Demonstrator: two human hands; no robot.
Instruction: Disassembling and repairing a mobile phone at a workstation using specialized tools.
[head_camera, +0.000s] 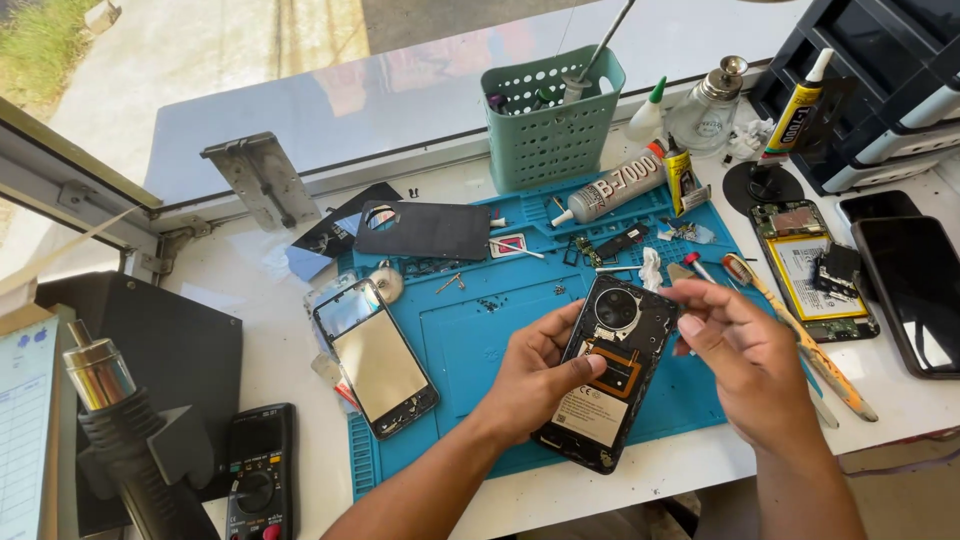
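Observation:
My left hand (535, 372) grips an opened black smartphone (608, 372) from its left side, thumb resting on the orange coil area, back cover off and round camera module showing. The phone is tilted above the blue repair mat (480, 340). My right hand (745, 355) hovers just right of the phone's top edge, fingers pinched together near its corner; whether something tiny sits between them I cannot tell. A detached screen frame (375, 358) lies on the mat's left part.
A teal tool basket (550, 115), glue tubes (610, 188), a toothbrush (790, 330), another opened phone (810, 268) and dark phones (915, 295) sit at right. A black back cover (425, 230), multimeter (258, 470) and hot-air gun (110, 410) are at left.

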